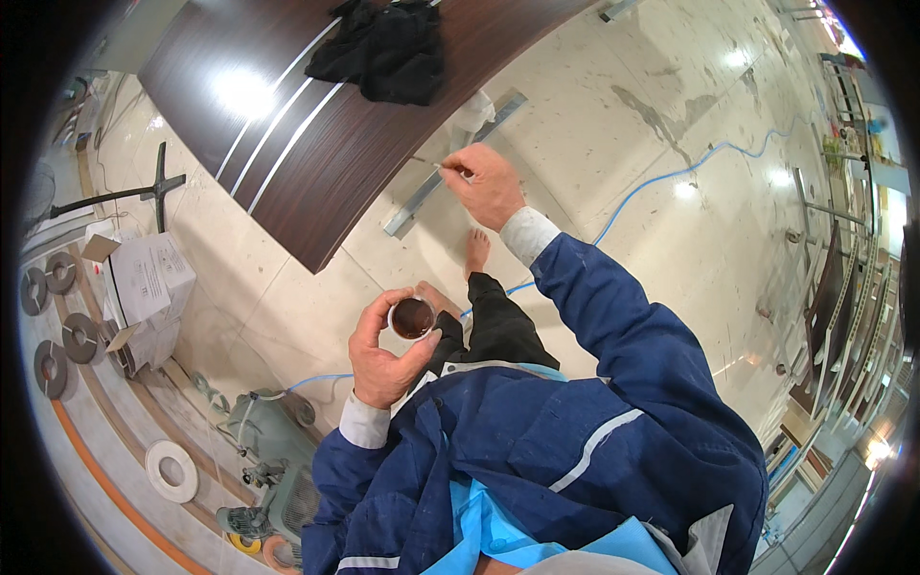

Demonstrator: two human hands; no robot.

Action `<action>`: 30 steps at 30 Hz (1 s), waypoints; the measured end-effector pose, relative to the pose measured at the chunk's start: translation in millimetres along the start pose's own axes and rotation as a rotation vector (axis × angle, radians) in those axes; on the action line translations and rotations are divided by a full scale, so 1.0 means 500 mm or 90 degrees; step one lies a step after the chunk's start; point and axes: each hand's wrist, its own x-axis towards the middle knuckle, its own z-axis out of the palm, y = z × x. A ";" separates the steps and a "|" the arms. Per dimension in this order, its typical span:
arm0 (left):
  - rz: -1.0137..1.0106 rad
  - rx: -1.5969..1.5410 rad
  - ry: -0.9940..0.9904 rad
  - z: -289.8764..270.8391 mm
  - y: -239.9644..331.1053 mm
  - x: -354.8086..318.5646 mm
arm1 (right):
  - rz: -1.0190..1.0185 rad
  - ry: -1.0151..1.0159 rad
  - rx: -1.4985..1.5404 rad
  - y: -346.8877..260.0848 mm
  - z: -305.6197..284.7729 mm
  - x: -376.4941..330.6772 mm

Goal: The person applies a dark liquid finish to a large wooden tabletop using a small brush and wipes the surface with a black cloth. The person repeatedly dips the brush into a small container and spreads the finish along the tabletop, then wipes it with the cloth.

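My left hand [383,353] holds a small round cup [413,317] of dark reddish-brown liquid, close to my chest. My right hand [484,185] is stretched forward and pinches a thin stick or fine brush [448,170], its tip near the edge of a large dark wood-grain panel [326,125] with pale inlaid stripes. Both arms wear blue jacket sleeves with white cuffs. My bare foot [476,251] shows on the pale floor below the right hand.
A black cloth [388,48] lies on the panel. A metal channel [450,163] lies under the panel's edge. A blue cable [661,182] runs across the floor. A green machine [273,460], white ring [172,471], cardboard box [144,287] and grey discs [67,326] stand at left.
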 end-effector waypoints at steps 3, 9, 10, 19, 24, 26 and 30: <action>0.004 -0.014 0.009 -0.019 -0.009 -0.029 | 0.113 0.101 0.048 -0.013 0.019 -0.008; 0.011 -0.002 0.019 -0.049 -0.029 -0.073 | -0.001 -0.025 0.001 -0.047 0.074 -0.066; 0.010 -0.013 0.022 -0.055 -0.032 -0.081 | 0.016 -0.104 0.009 -0.051 0.081 -0.072; -0.011 -0.022 -0.006 -0.099 -0.064 -0.136 | 0.006 -0.040 0.009 -0.081 0.149 -0.120; 0.006 -0.008 0.018 -0.115 -0.075 -0.159 | 0.092 -0.004 0.002 -0.083 0.149 -0.131; 0.008 -0.013 0.034 -0.118 -0.078 -0.164 | 0.158 0.073 0.021 -0.077 0.141 -0.113; -0.003 -0.035 0.040 -0.124 -0.086 -0.175 | 0.135 0.089 0.019 -0.091 0.166 -0.123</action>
